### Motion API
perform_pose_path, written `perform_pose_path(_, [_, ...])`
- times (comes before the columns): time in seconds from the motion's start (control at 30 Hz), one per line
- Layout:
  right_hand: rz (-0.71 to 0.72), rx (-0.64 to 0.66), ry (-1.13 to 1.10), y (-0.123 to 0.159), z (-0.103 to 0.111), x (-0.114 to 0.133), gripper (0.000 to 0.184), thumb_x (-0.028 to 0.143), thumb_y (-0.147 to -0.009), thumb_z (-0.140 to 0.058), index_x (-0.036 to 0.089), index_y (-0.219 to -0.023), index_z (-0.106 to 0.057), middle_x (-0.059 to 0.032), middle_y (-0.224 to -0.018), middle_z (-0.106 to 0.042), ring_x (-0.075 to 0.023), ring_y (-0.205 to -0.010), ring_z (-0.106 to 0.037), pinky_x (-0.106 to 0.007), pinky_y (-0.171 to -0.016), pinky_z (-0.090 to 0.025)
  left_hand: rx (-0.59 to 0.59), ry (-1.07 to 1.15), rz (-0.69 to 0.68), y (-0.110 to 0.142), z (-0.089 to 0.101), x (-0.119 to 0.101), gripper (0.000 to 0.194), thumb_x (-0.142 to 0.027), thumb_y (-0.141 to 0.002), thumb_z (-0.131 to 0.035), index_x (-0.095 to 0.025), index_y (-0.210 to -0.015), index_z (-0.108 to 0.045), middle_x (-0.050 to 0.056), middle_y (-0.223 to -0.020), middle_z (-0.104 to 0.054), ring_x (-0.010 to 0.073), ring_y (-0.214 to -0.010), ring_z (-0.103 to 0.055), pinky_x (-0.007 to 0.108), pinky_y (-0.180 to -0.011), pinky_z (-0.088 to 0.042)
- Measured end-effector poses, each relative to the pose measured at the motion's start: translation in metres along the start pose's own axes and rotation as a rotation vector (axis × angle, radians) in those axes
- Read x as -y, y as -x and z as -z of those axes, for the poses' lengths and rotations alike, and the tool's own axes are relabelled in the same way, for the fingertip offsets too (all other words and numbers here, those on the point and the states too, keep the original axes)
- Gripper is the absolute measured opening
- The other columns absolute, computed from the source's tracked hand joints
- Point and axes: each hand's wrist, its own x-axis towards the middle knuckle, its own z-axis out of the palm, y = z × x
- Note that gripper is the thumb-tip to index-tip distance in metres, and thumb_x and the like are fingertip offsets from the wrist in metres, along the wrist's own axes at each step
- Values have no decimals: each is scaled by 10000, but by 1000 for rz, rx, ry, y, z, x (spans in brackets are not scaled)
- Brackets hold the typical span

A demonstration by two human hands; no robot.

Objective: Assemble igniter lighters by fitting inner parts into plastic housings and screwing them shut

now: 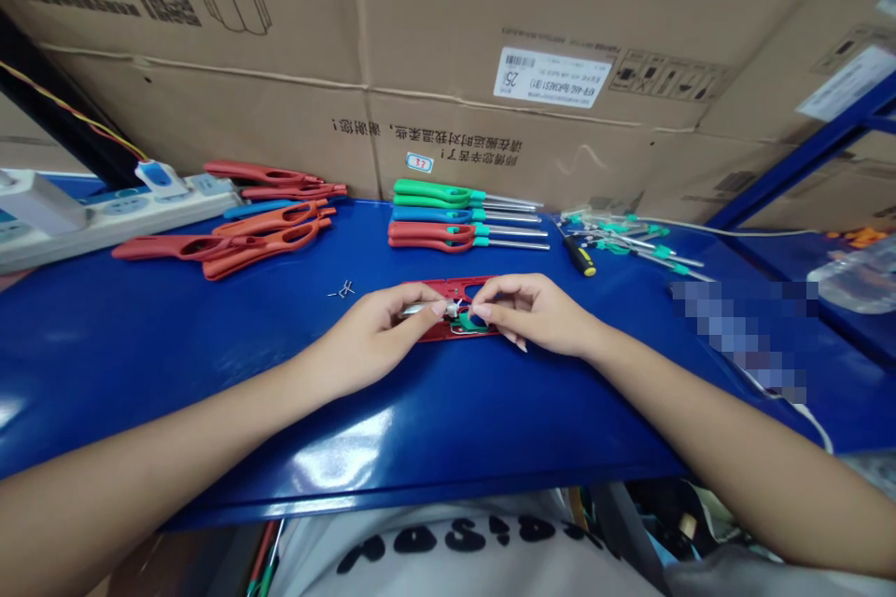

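My left hand (374,328) pinches a pale, shiny lighter insert (452,309) with a metallic tip between thumb and fingers. Close by on the right, my right hand (542,315) has its thumb and index finger together at the insert's end; whatever lies between them is too small to make out. Beneath both hands are red lighter shell halves (458,286) on the blue table. A green part (470,325) with a thin wire shows between the hands, partly hidden by the right fingers. Several small screws (345,288) lie to the left of my left hand.
Assembled long-nosed lighters (435,236) are lined up at the back. Loose coloured shells (270,238) lie left, beside a power strip (119,215). A screwdriver (580,256) and metal tubes with green parts (630,238) lie right. A cardboard box (280,112) stands behind.
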Motion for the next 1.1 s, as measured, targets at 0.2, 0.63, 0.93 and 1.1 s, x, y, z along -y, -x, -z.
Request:
perform_pose_path(0.2, [-9, 3, 56, 2, -2, 4, 323, 459, -821, -734, 151, -897, -673, 68, -556, -540, -50, -404, -436, -181, -378, -340, 23, -22, -17, -1, -1, 1, 365, -499, -952, -534, -178, -1014, -696, 51, -1034, -741, 224, -955, -663, 330, -869, -492])
perform_pose_path(0.63, [9, 22, 55, 2, -1, 3, 298, 446, -830, -722, 157, -886, -676, 55, -590, -550, -54, -419, -424, -191, -390, -329, 20, -55, -18, 1, 0, 2, 362, -501, -956, -541, -189, -1024, -711, 37, -1027, -756, 215, -924, -676, 319, -832, -496])
perform_pose_path(0.93, [56, 23, 97, 2, 0, 0, 289, 439, -848, -709, 154, -894, -705, 34, -655, -580, -51, -438, -448, -191, -400, -360, 6, -64, -25, -1, 0, 2, 336, -477, -952, -551, -192, -1005, -722, 25, -991, -758, 197, -898, -674, 293, -805, -494])
perform_pose_path(1.1, [45, 12, 96, 2, 0, -1, 327, 481, -841, -710, 159, -901, -704, 34, -652, -586, -55, -433, -457, -197, -395, -368, 13, -76, -12, 0, 0, 0, 348, -486, -951, -545, -192, -1007, -723, 26, -979, -754, 198, -884, -667, 292, -788, -489])
